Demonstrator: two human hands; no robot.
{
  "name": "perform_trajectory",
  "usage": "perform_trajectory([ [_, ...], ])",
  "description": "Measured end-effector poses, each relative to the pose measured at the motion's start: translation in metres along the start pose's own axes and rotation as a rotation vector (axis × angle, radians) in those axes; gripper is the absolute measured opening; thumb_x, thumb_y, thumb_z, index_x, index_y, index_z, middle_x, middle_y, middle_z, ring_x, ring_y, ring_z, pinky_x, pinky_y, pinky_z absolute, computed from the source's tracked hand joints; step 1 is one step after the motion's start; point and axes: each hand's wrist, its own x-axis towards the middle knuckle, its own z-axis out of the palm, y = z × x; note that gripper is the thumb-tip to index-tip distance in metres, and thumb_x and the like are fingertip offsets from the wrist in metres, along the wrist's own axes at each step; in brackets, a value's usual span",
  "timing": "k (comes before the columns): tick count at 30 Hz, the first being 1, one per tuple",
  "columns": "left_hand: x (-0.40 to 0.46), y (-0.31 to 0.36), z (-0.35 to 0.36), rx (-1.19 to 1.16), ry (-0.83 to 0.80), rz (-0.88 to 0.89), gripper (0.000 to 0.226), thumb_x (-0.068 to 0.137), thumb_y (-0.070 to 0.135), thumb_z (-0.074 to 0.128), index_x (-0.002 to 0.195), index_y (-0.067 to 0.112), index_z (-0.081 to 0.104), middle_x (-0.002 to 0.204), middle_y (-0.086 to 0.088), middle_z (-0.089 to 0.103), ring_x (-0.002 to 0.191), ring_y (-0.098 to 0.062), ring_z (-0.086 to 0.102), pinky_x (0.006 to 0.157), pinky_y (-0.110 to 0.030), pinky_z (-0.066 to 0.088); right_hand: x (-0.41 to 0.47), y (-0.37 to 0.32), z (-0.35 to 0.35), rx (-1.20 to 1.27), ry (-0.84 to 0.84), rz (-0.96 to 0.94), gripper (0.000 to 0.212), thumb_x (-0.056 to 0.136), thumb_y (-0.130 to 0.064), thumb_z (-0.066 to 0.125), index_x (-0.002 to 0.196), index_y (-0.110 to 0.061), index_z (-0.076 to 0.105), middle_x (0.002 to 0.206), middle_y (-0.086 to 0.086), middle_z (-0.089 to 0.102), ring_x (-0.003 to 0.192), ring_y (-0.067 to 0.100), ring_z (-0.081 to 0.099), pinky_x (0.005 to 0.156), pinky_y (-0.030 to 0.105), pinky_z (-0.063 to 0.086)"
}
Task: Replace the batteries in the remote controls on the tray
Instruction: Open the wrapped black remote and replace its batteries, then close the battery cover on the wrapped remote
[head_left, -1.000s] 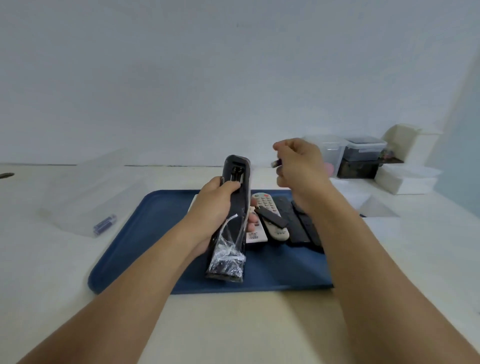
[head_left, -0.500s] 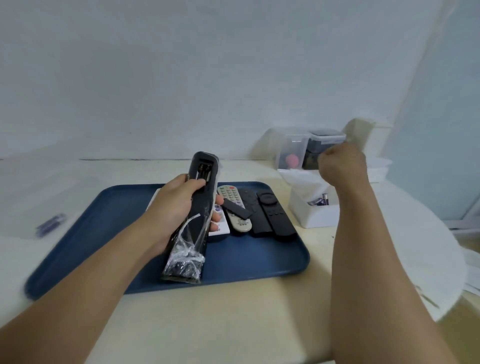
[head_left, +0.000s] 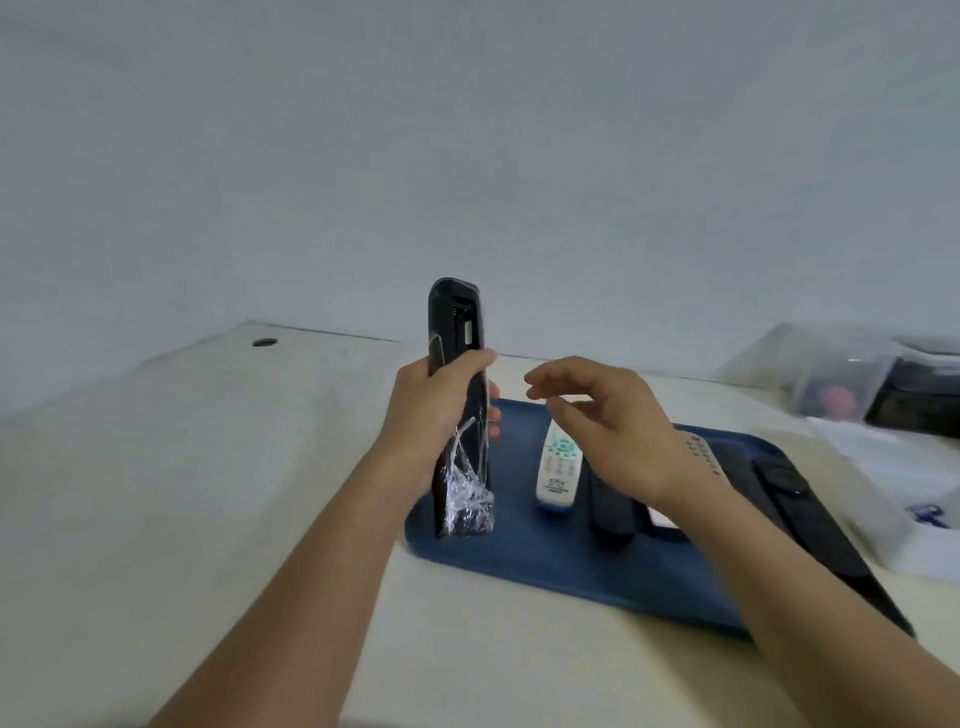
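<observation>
Black remote (head_left: 460, 410) is held upright in frame centre by the left hand (head_left: 434, 410), fingers wrapped round its middle. Plastic wrap (head_left: 467, 493) is bunched at its lower end. Battery bay at the top is uncovered; whether cells are seated can't be told.

Right hand (head_left: 605, 415) is held loose just right of it, fingers relaxed, nothing visibly gripped, above the blue tray (head_left: 545, 566).

On the tray, centre-right: a white remote (head_left: 557, 470), and dark remotes (head_left: 610, 512) partly hidden by the right forearm. Clear boxes (head_left: 831, 374) sit blurred on the counter (head_left: 182, 493) at the right edge.

Judged step: bay open, fresh cells to be fetched or fitted.

Risks:
- Slip: the wrap under the grip is slick, and the remote could be dropped onto the tray.
- Wrong polarity, if cells are pushed in without the bay markings being checked.
- Bent spring, if a cell is forced in at an angle.
</observation>
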Motion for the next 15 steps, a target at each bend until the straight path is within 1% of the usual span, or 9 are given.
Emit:
perform_trajectory([
  [2,0.006,0.005,-0.028,0.049,0.091,0.038,0.025,0.089,0.024,0.075,0.095,0.001,0.068,0.067,-0.011,0.065,0.052,-0.022,0.061,0.051,-0.031,0.055,0.023,-0.006,0.015,-0.141,-0.134,-0.046,0.035,0.097,-0.002,0.05,0.119,-0.021,0.068,0.123,-0.009,0.068,0.11,0.006,0.063,0.094,0.019,0.05],
  [4,0.012,0.007,-0.058,0.06,0.173,0.072,0.024,0.089,0.022,0.075,0.099,0.001,0.068,0.069,-0.009,0.065,0.053,-0.022,0.061,0.055,-0.033,0.057,0.053,-0.009,0.041,-0.306,-0.281,-0.07,0.038,0.1,-0.006,0.046,0.131,-0.022,0.062,0.139,-0.006,0.059,0.125,0.012,0.055,0.107,0.025,0.041],
  [6,0.018,0.004,-0.078,0.013,0.24,0.058,0.025,0.088,0.02,0.076,0.103,0.002,0.069,0.072,-0.009,0.064,0.055,-0.022,0.062,0.058,-0.035,0.057,0.078,-0.006,0.066,-0.457,-0.419,-0.044,0.04,0.104,-0.011,0.041,0.139,-0.021,0.055,0.147,-0.002,0.052,0.134,0.017,0.048,0.112,0.03,0.036],
  [8,0.022,-0.004,-0.088,-0.032,0.259,0.029,0.022,0.086,0.016,0.076,0.104,0.004,0.07,0.077,-0.01,0.064,0.06,-0.024,0.063,0.059,-0.036,0.057,0.092,0.003,0.083,-0.553,-0.501,-0.001,0.036,0.105,-0.02,0.04,0.136,-0.017,0.058,0.143,0.003,0.057,0.13,0.023,0.051,0.11,0.035,0.038],
  [10,0.023,-0.014,-0.094,-0.046,0.241,0.01,0.018,0.086,0.011,0.076,0.103,0.007,0.073,0.08,-0.012,0.065,0.063,-0.024,0.063,0.058,-0.035,0.057,0.097,0.011,0.095,-0.545,-0.481,0.039,0.038,0.104,-0.029,0.041,0.117,-0.005,0.067,0.119,0.012,0.069,0.111,0.03,0.062,0.098,0.043,0.048],
  [11,0.025,-0.019,-0.095,-0.05,0.224,0.004,0.018,0.086,0.009,0.076,0.103,0.007,0.074,0.08,-0.012,0.066,0.063,-0.024,0.062,0.057,-0.035,0.057,0.098,0.013,0.099,-0.521,-0.456,0.046,0.041,0.104,-0.031,0.041,0.109,-0.001,0.068,0.105,0.014,0.072,0.098,0.031,0.064,0.09,0.045,0.05],
  [12,0.026,-0.022,-0.095,-0.05,0.206,0.006,0.018,0.086,0.008,0.075,0.104,0.007,0.075,0.08,-0.011,0.067,0.062,-0.023,0.061,0.056,-0.035,0.057,0.099,0.015,0.101,-0.494,-0.44,0.046,0.041,0.104,-0.031,0.042,0.106,-0.001,0.069,0.098,0.013,0.072,0.091,0.03,0.064,0.086,0.045,0.051],
  [13,0.027,-0.024,-0.094,-0.043,0.191,0.019,0.019,0.086,0.006,0.074,0.105,0.007,0.075,0.078,-0.009,0.068,0.06,-0.022,0.061,0.055,-0.035,0.058,0.099,0.015,0.103,-0.471,-0.44,0.046,0.037,0.104,-0.029,0.043,0.109,-0.004,0.071,0.099,0.011,0.073,0.091,0.028,0.064,0.086,0.041,0.051],
  [15,0.033,-0.027,-0.095,-0.019,0.159,0.064,0.023,0.086,0.004,0.073,0.108,0.01,0.075,0.075,-0.001,0.072,0.057,-0.019,0.061,0.057,-0.036,0.059,0.103,0.013,0.108,-0.465,-0.494,0.042,0.031,0.105,-0.021,0.045,0.123,-0.013,0.069,0.118,0.006,0.069,0.106,0.023,0.062,0.091,0.03,0.045],
])
